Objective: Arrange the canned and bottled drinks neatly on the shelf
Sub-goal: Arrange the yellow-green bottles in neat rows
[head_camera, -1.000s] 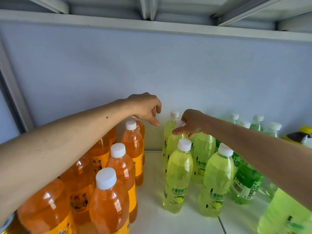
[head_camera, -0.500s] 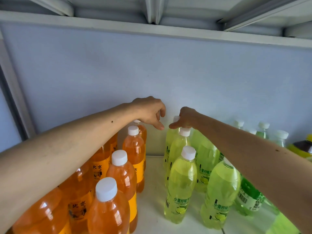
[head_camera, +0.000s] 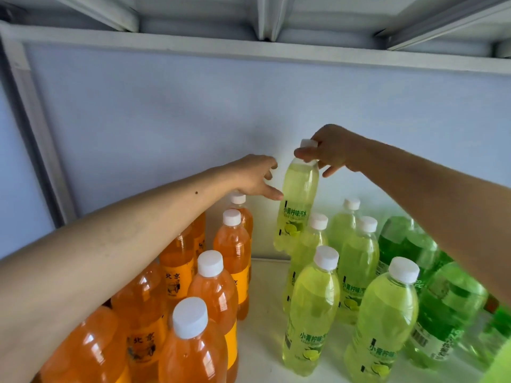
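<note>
Your right hand [head_camera: 330, 150] pinches the neck of a lime bottle [head_camera: 297, 200], lifted clear above the shelf [head_camera: 265, 313] near its back edge; your left hand [head_camera: 253, 176], fingers loose, touches its side. Orange bottles [head_camera: 213, 288] stand toward the shelf's left edge, lime ones [head_camera: 312, 308] right.

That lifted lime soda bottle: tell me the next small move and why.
Probably lower the lime soda bottle into the bare strip of shelf between the orange soda bottles and the other lime bottles. The right hand pinches it at the cap, clear of the shelf and tilted, while the left hand reaches open toward its side, seemingly ready to steady it.
</note>
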Motion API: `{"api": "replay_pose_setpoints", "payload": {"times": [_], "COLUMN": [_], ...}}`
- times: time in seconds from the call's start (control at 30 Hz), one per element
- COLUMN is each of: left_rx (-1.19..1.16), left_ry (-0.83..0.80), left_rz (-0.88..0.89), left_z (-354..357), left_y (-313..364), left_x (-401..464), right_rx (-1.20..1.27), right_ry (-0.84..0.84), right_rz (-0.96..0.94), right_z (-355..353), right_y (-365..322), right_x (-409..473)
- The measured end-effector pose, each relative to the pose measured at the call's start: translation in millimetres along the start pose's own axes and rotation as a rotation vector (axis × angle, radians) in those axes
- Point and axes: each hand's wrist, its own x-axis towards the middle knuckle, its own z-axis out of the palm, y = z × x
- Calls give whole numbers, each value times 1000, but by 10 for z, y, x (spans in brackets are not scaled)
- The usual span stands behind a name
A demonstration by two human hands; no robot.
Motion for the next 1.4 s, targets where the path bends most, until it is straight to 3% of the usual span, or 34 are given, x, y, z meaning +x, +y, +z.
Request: {"api": "replay_pose_setpoints", "payload": {"times": [0.17,0.4,0.73,1.03,1.4], "left_rx": [-179,-174,74,200,299], "left_ry": [9,-5,-22,-78,-83], "left_rz": [-24,-5,-12,12,33], "left_z": [-66,-67,-87,-40,5], "left_y": [41,77,48,76,187], "left_x": [29,-15,-67,-167,-149], "right_rx": [151,119,-113,-115,-194], "right_ry": [5,14,-10,-133,-139], "right_rz": [-65,-85,105,228,181], "right_z": [-151,-124,277,582,580], "right_y": [-137,-185,120,420,500], "right_x": [-42,-25,-1,42,-2]}}
